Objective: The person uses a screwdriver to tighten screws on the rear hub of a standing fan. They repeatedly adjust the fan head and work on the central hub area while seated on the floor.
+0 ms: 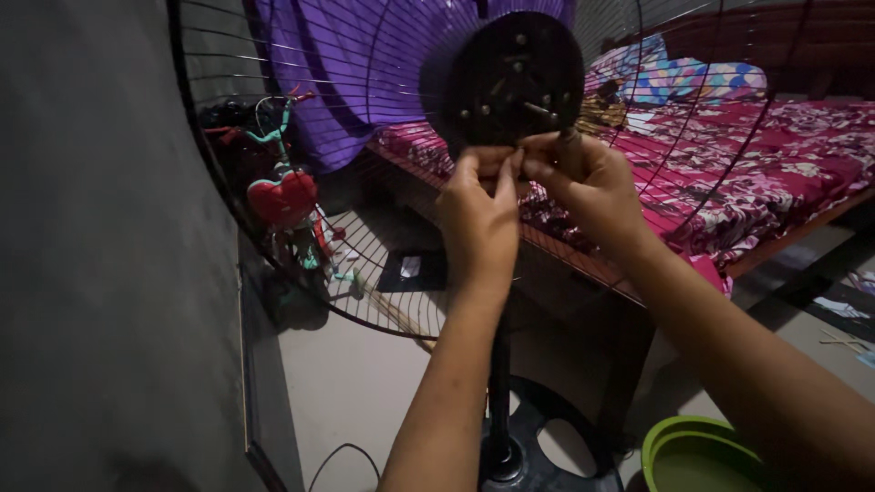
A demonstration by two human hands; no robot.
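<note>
A standing fan faces away from me: its black round motor back plate (513, 77) sits in the middle of a wire guard (273, 246), with purple blades (365, 64) behind the wires. My left hand (478, 210) pinches something small at the plate's lower edge, fingers closed. My right hand (588, 182) meets it from the right, fingertips also pinched at the same spot. What the fingers grip is too small and dark to make out. The fan's black pole (499, 383) runs down to its round base (547, 446).
A grey wall (100, 273) fills the left. A child's tricycle with a red heart (284, 199) stands behind the guard. A bed with red floral bedding (766, 155) lies at right. A green bowl (697, 456) sits on the floor at lower right.
</note>
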